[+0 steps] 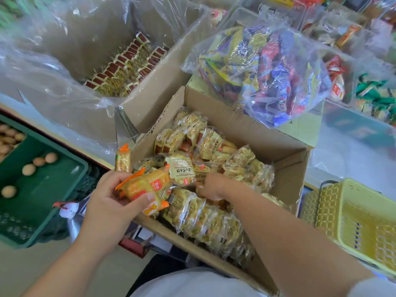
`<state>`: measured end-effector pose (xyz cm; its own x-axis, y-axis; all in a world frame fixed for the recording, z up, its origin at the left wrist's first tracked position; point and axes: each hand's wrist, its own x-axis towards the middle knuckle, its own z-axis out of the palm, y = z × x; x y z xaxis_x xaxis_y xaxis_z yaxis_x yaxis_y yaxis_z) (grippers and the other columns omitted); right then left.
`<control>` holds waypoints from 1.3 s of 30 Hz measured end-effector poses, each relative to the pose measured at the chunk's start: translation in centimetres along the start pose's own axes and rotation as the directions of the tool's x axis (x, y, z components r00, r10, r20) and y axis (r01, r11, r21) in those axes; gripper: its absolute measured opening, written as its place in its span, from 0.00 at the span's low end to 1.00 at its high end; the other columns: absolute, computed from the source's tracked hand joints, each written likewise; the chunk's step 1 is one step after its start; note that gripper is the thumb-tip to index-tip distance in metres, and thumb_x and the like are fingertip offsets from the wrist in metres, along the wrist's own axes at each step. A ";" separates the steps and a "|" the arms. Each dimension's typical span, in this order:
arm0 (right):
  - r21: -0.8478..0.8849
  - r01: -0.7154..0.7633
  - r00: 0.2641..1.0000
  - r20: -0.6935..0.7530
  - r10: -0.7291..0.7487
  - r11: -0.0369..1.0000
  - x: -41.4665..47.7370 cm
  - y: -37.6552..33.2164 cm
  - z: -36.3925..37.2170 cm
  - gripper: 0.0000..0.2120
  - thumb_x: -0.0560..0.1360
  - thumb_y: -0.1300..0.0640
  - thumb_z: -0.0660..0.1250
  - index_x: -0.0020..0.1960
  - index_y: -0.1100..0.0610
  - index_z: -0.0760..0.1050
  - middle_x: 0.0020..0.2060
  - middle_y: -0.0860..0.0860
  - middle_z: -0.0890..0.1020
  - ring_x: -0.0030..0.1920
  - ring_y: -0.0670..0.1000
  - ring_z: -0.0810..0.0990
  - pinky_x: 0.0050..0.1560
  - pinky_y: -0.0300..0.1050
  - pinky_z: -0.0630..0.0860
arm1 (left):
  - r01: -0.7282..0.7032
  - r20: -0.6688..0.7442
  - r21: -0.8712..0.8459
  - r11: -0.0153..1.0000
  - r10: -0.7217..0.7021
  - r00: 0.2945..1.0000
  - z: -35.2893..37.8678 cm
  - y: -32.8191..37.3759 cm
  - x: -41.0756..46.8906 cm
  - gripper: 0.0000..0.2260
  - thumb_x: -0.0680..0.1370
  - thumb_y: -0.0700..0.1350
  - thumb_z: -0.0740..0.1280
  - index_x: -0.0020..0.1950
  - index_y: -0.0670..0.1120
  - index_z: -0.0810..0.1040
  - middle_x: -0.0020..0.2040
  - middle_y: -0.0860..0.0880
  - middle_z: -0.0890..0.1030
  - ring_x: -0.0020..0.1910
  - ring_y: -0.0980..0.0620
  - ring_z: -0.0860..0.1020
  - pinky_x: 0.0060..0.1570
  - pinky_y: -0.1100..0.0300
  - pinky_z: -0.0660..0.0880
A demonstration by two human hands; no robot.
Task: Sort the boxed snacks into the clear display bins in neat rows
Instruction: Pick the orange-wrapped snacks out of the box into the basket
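Two open cardboard boxes are seen. The near box [246,125] is filled with loose yellow snack packets [205,219], too many to be counted. The far box [154,86], lined with clear film, holds brown-ended packets [120,69] set in neat rows. A bundle of orange-edged packets [143,185], at least two, is gripped by the left hand [107,196] over the near box's left corner, with the thumb pressed across them. The right hand [211,187] is sunk among the yellow snack packets inside the near box; its fingers are hidden, so its grip cannot be told. One clear bag [267,71] of mixed snacks is laid behind the near box. Four loose eggs [29,169] are counted in one green crate [42,189], and two yellow baskets [353,221] are stood at the right.
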<state>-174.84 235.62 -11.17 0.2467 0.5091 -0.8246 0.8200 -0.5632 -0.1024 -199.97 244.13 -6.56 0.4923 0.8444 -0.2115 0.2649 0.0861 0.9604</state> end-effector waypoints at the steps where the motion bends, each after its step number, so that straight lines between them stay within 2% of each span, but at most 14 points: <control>1: -0.015 -0.011 1.000 0.014 0.011 1.000 0.3 -0.3 0.4 0.18 0.85 0.52 0.55 0.48 0.62 0.77 0.37 0.53 0.73 0.33 0.50 0.70 0.30 0.41 0.67 | 0.004 0.002 0.012 1.000 -0.004 1.000 0.0 0.0 0.1 0.23 0.59 0.59 0.80 0.50 0.54 0.81 0.53 0.41 0.79 0.51 0.39 0.80 0.53 0.33 0.78; 4: 0.058 -0.046 0.999 0.013 0.046 0.997 0.6 -0.5 0.8 0.17 0.84 0.58 0.55 0.61 0.65 0.78 0.45 0.55 0.78 0.36 0.52 0.72 0.33 0.43 0.69 | 0.002 0.004 0.046 0.999 -0.002 1.000 -0.1 -0.3 0.2 0.23 0.59 0.59 0.80 0.51 0.53 0.81 0.52 0.42 0.79 0.50 0.39 0.80 0.52 0.32 0.78; 6: 0.109 -0.049 0.999 0.007 0.048 0.993 0.8 0.1 1.3 0.19 0.84 0.54 0.56 0.69 0.63 0.74 0.59 0.59 0.80 0.48 0.56 0.78 0.46 0.45 0.76 | -0.003 -0.002 0.057 0.998 0.003 1.000 -0.1 -0.6 0.3 0.24 0.60 0.60 0.81 0.52 0.53 0.81 0.52 0.44 0.80 0.51 0.40 0.80 0.52 0.32 0.79; 8: 0.083 -0.015 1.000 0.005 0.014 0.996 0.8 0.5 1.9 0.23 0.85 0.50 0.56 0.76 0.60 0.66 0.69 0.59 0.75 0.62 0.60 0.76 0.59 0.49 0.76 | -0.012 0.002 0.072 0.997 0.012 1.000 -0.2 -0.8 0.4 0.25 0.60 0.61 0.81 0.53 0.53 0.81 0.52 0.45 0.80 0.50 0.41 0.81 0.51 0.33 0.79; 11: 0.047 -0.014 0.999 0.049 0.012 0.999 0.8 0.6 2.6 0.24 0.84 0.55 0.54 0.79 0.59 0.61 0.76 0.61 0.66 0.72 0.63 0.68 0.66 0.51 0.71 | -0.023 0.008 0.080 0.997 0.023 1.000 -0.2 -1.0 0.4 0.26 0.61 0.62 0.80 0.54 0.54 0.81 0.53 0.47 0.79 0.51 0.42 0.81 0.49 0.35 0.80; 19: 0.163 0.021 0.992 0.122 -0.041 0.986 0.4 1.0 1.4 0.25 0.84 0.53 0.56 0.79 0.58 0.61 0.78 0.57 0.63 0.76 0.60 0.64 0.73 0.52 0.66 | -0.061 0.036 0.088 0.994 0.058 0.998 0.1 0.1 0.0 0.21 0.62 0.59 0.79 0.51 0.55 0.81 0.53 0.51 0.76 0.51 0.43 0.80 0.49 0.35 0.81; 22: 0.197 0.017 0.992 0.121 -0.041 0.980 0.0 0.9 1.2 0.25 0.83 0.52 0.59 0.78 0.59 0.65 0.77 0.57 0.66 0.74 0.59 0.66 0.71 0.52 0.67 | -0.077 0.059 0.118 0.990 0.071 0.996 0.4 0.6 -0.3 0.20 0.61 0.59 0.78 0.49 0.55 0.81 0.53 0.51 0.74 0.49 0.47 0.80 0.47 0.42 0.83; 25: 0.195 0.042 0.999 0.024 -0.047 0.980 -1.1 0.9 0.8 0.25 0.81 0.51 0.62 0.76 0.57 0.67 0.71 0.57 0.73 0.68 0.59 0.74 0.68 0.53 0.73 | -0.064 0.044 0.099 0.993 0.060 0.997 0.3 0.8 -0.4 0.21 0.60 0.61 0.78 0.49 0.56 0.81 0.53 0.51 0.76 0.48 0.52 0.80 0.44 0.51 0.83; 27: 0.235 0.115 0.989 -0.115 -0.090 0.965 -2.4 1.4 0.6 0.24 0.80 0.50 0.66 0.74 0.54 0.71 0.59 0.55 0.81 0.56 0.57 0.79 0.59 0.52 0.77 | -0.022 0.011 0.050 0.998 0.022 1.000 0.0 0.7 -0.5 0.23 0.59 0.62 0.79 0.51 0.58 0.81 0.52 0.50 0.81 0.47 0.51 0.82 0.41 0.52 0.82; 29: 0.337 0.204 0.951 -0.292 -0.104 0.919 -4.5 2.2 0.2 0.21 0.78 0.49 0.69 0.70 0.49 0.75 0.45 0.46 0.80 0.48 0.53 0.78 0.51 0.48 0.77 | 0.009 -0.027 -0.025 1.000 -0.010 1.000 -0.1 0.9 -0.7 0.26 0.57 0.63 0.80 0.53 0.61 0.82 0.49 0.50 0.85 0.43 0.52 0.84 0.39 0.55 0.81; 30: 0.384 0.262 0.913 -0.396 -0.099 0.885 -5.7 2.8 0.1 0.18 0.77 0.48 0.70 0.66 0.48 0.78 0.45 0.45 0.78 0.48 0.52 0.78 0.51 0.47 0.76 | 0.020 -0.034 -0.063 0.998 -0.022 0.999 0.1 1.2 -0.8 0.28 0.56 0.64 0.81 0.53 0.62 0.82 0.47 0.51 0.86 0.42 0.53 0.85 0.37 0.57 0.82; 34: 0.531 0.497 0.726 -0.688 0.006 0.686 -12.3 6.3 1.1 0.12 0.76 0.47 0.72 0.59 0.38 0.79 0.56 0.40 0.77 0.56 0.42 0.77 0.59 0.38 0.72 | 0.063 0.028 -0.268 0.961 -0.058 0.998 3.0 3.2 -0.9 0.35 0.49 0.65 0.84 0.54 0.59 0.84 0.47 0.51 0.87 0.43 0.52 0.86 0.38 0.60 0.82; 36: 0.600 0.566 0.669 -0.735 0.110 0.566 -15.9 8.8 2.5 0.15 0.76 0.53 0.74 0.55 0.33 0.79 0.56 0.38 0.79 0.56 0.40 0.78 0.57 0.34 0.73 | 0.110 0.103 -0.321 0.941 -0.080 0.991 5.7 4.7 -1.0 0.32 0.51 0.60 0.84 0.54 0.60 0.84 0.50 0.50 0.87 0.46 0.50 0.87 0.43 0.53 0.82; 39: 0.738 0.595 0.668 -0.674 0.315 0.316 -20.6 13.7 5.7 0.15 0.74 0.60 0.76 0.56 0.44 0.82 0.47 0.45 0.85 0.43 0.44 0.79 0.45 0.38 0.74 | 0.151 0.209 -0.375 0.914 -0.075 0.975 10.7 6.3 -1.6 0.31 0.50 0.57 0.85 0.53 0.60 0.85 0.51 0.49 0.87 0.46 0.50 0.87 0.43 0.53 0.82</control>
<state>-171.62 213.71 1.19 0.7715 0.6012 -0.2083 0.0248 -0.3556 -0.9343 -190.23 237.63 -2.12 0.6334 0.7063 -0.3161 0.0052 0.4046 0.9145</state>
